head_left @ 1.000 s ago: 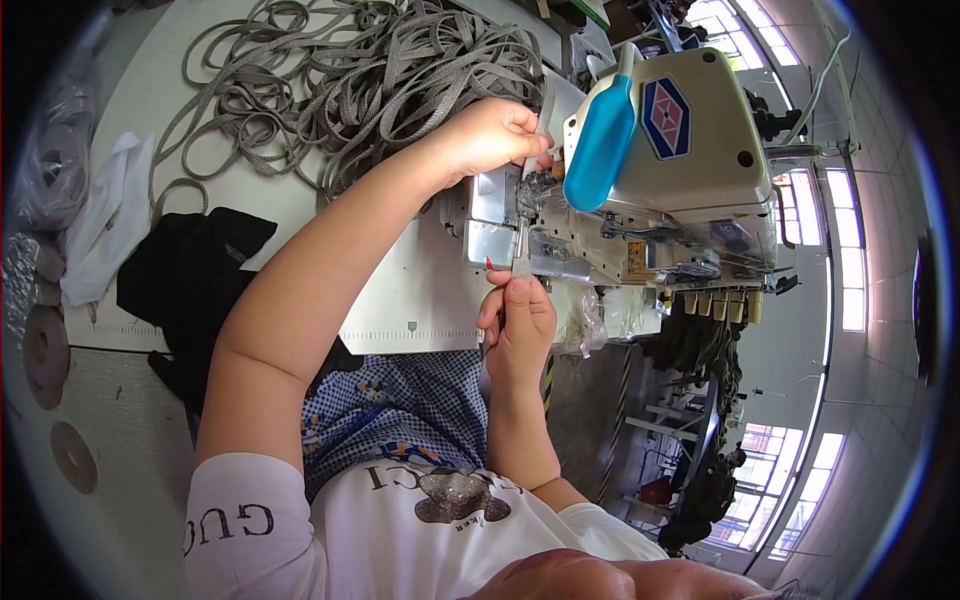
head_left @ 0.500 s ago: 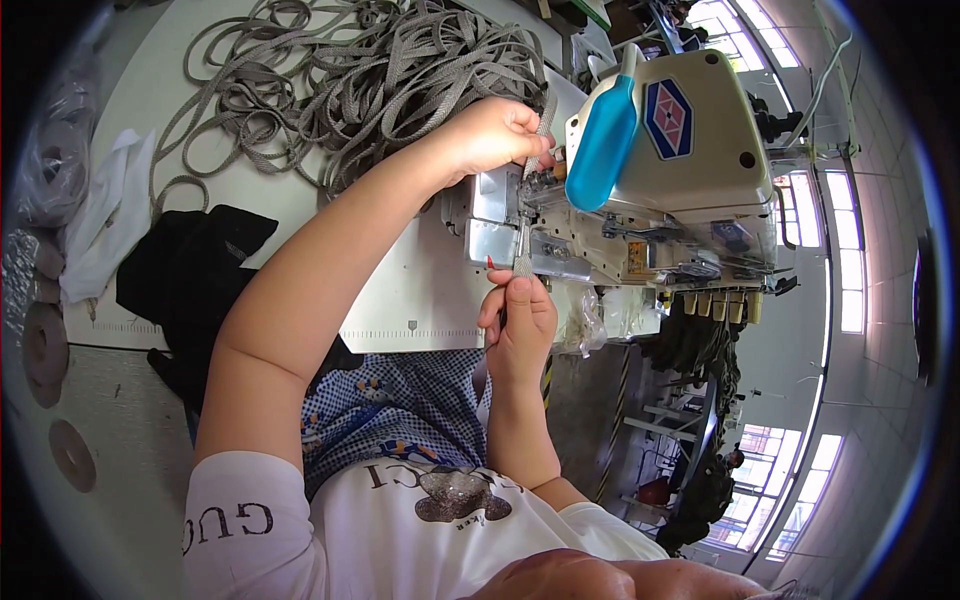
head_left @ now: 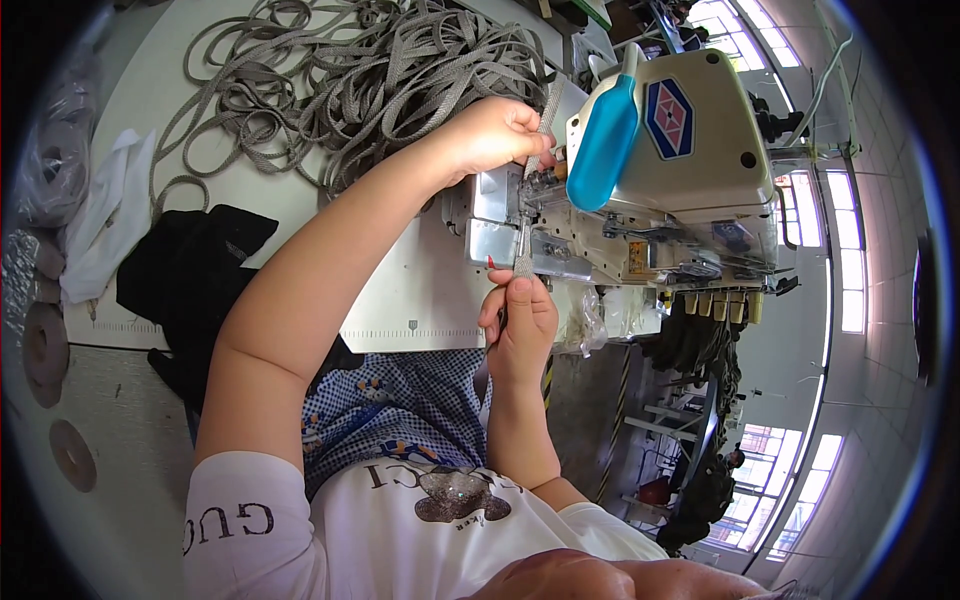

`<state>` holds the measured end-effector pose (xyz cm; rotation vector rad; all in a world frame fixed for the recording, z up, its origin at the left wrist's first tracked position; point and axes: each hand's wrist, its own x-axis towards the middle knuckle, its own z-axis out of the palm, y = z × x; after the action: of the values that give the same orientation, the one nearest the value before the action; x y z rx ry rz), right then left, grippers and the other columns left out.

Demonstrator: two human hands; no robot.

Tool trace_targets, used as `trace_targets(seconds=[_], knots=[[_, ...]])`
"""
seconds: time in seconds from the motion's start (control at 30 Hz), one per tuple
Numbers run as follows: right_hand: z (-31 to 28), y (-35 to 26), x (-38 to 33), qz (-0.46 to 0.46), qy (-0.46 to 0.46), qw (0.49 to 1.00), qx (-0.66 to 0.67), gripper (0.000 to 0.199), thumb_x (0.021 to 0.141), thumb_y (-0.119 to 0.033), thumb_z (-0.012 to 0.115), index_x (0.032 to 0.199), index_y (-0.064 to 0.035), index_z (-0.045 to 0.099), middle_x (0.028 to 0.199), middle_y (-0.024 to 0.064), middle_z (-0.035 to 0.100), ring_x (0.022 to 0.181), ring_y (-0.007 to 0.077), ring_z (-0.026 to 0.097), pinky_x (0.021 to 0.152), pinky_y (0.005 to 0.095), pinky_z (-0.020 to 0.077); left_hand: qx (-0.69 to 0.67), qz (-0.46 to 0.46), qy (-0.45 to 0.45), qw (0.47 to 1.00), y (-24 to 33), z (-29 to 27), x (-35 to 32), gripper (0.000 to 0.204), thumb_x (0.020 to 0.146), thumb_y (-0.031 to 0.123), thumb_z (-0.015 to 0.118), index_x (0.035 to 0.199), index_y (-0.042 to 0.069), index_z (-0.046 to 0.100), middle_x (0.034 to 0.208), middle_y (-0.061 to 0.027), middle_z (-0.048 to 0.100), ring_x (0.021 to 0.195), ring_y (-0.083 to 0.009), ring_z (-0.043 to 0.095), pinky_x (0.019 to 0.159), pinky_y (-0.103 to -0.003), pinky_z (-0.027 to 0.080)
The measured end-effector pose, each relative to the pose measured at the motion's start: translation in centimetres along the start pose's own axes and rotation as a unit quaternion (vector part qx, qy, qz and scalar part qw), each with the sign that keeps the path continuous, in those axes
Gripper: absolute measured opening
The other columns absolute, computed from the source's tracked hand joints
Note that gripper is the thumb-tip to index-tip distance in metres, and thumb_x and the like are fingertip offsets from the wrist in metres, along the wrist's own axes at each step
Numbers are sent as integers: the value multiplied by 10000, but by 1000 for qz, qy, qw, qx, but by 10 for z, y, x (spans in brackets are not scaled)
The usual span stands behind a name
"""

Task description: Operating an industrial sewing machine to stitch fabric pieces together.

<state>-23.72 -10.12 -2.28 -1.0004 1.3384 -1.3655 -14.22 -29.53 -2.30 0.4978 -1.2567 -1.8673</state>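
A: Report the nearer hand first.

B: My right hand [head_left: 520,325] is at the near edge of the table [head_left: 400,300], just below the sewing machine [head_left: 680,170]. Fingers and thumb are pinched shut on the grey webbing strap [head_left: 523,262], which runs up from my fingertips into the metal guide at the machine's front.

A: And the farther hand?

B: My left hand [head_left: 495,135] is behind the guide, on the far side of the needle area. Its fingers are curled closed around the same strap where it enters the machine.

A: Where is the rest of the strap?

B: Behind my left hand it joins a loose tangled pile of webbing [head_left: 340,70] toward the table's far edge. A black cloth [head_left: 195,265] lies near the left edge, beside my left forearm.
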Motion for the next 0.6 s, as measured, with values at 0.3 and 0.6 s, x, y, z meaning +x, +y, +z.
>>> trace_targets(seconds=[0.3,0.6], knots=[[-1,1,1,7,-7,1000,17,292,952,-227,416,935,17,577,562,75,545,399,59,349,398,172,279,9,7,-7,1000,-2,-4,1,173,863,168,568,862,-5,579,896,-112,662,796,-128,617,721,-250,467],[0,-10,0,12,4,1000,5,272,940,-253,440,976,-15,567,565,37,538,423,45,364,411,171,283,46,-2,25,999,15,2,-5,117,868,145,544,884,37,585,836,-43,633,733,-101,579,691,-248,457]])
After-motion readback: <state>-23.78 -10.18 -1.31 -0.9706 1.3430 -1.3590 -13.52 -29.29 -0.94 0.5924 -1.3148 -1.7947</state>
